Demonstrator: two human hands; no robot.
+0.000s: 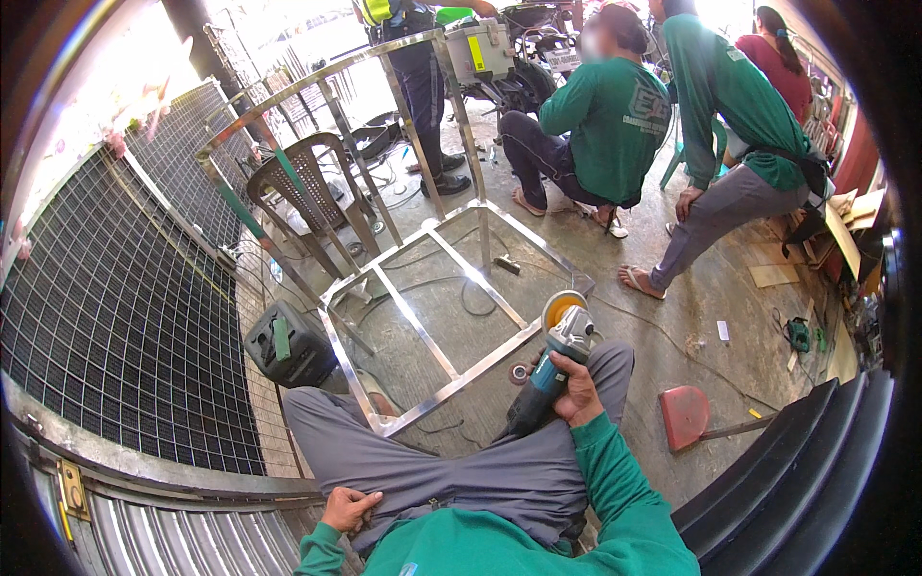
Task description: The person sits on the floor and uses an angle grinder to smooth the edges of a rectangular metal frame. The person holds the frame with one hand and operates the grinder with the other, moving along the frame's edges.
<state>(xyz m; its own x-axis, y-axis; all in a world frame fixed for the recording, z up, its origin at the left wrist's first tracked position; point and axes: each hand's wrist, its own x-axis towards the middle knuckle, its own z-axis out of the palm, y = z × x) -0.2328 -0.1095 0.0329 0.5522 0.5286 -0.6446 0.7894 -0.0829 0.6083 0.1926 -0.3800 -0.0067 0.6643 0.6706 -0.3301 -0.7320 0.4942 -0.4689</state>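
In my right hand (578, 392) is an angle grinder (545, 380) with a teal and black body, its fingers wrapped round the body above my right thigh. The grinder's yellow-orange disc (561, 305) points away from me, beside the right corner of a shiny metal frame; I cannot tell whether they touch. That frame (464, 378) is welded from square tubes, with a slatted base in front of my knees and tall uprights joined by a bent top rail. My left hand (350, 509) lies on my left thigh, fingers loosely extended, holding nothing.
A dark plastic case (286, 346) stands left of the frame, near a brown plastic chair (305, 187). At right lie a red wedge-shaped piece (683, 418) and cables on the concrete. Two people in green shirts (615, 125) are ahead right. Wire mesh (115, 288) lines the left.
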